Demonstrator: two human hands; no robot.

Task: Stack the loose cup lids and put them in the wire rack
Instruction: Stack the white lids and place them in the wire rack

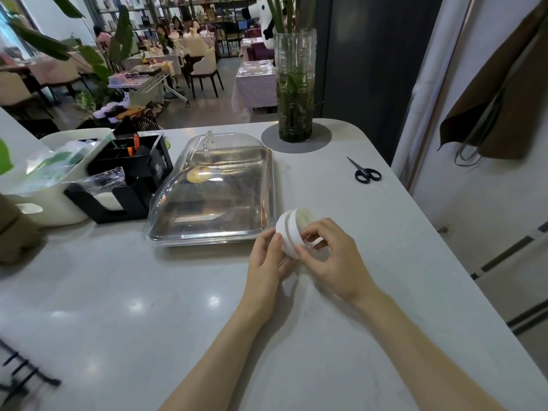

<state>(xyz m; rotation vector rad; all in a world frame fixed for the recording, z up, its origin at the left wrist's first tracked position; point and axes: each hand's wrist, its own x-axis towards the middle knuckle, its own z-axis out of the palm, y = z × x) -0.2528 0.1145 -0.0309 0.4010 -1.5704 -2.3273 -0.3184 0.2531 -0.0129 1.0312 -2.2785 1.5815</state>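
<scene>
**Lids held in both hands above counter**

Observed a pale grey counter (148, 307) spanning most of the view, glossy, with ceiling lights reflected. Noted on it, left of centre, a steel tray under a clear domed cover (216, 188) with an upright handle; one round pastry (198, 175) seen beneath the cover. Recorded to the left of the tray a black organiser (127, 179) and, further left, a white bin (59, 173) holding plastic bags. Found at the counter's far edge a tall glass vase (294, 87) of green stems in water, standing on a grey round mat (278, 140). Noted black wire bars (23, 378) at the lower left corner (blurred; identity as the rack not confirmed).

Found the stack of white cup lids (292, 232) just beside the tray's near right corner, tilted on edge, gripped between both hands, lifted off the counter. Left hand (267, 262) closed on the stack's near side, thumb on the rim. Right hand (332, 256) closed on the right side, fingertips pinching the outermost lid.

Noted black-handled scissors (366, 172) lying shut, well apart to the right.
</scene>
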